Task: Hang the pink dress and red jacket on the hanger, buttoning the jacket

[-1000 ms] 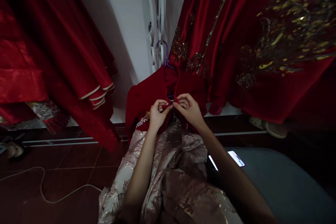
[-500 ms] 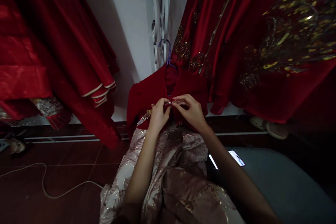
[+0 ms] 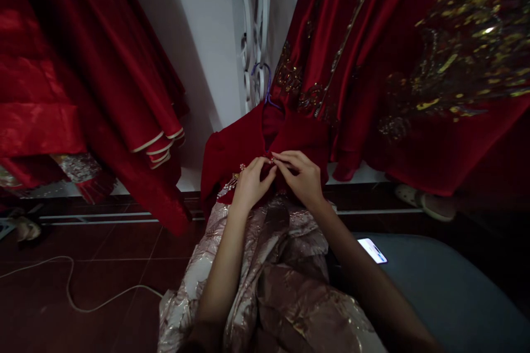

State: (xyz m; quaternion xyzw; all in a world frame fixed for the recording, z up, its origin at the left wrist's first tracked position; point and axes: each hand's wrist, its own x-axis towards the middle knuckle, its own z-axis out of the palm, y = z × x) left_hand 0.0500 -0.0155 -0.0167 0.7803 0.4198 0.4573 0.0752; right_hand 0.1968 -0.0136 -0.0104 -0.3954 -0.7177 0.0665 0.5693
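A dark red velvet jacket (image 3: 232, 149) hangs on a purple hanger (image 3: 265, 83) in front of me, above a pale pink brocade skirt (image 3: 281, 276). My left hand (image 3: 250, 185) and my right hand (image 3: 302, 176) meet at the jacket's front opening just under the collar. Both pinch the red fabric edges together, fingertips touching at a small fastening (image 3: 271, 160). A gold beaded tassel ornament (image 3: 229, 183) lies on the jacket just left of my left hand.
Red satin gowns hang at left (image 3: 83, 83) and right (image 3: 414, 66), the right one with gold embroidery. A lit phone (image 3: 371, 250) lies on a grey seat (image 3: 447, 287) at lower right. A white cable (image 3: 74, 298) trails over the dark tile floor. A sandal (image 3: 422, 198) sits under the right gown.
Both hands have stayed at the jacket's front opening, with the fingers shifting and closing tighter together on the fastening. The view has drifted slightly.
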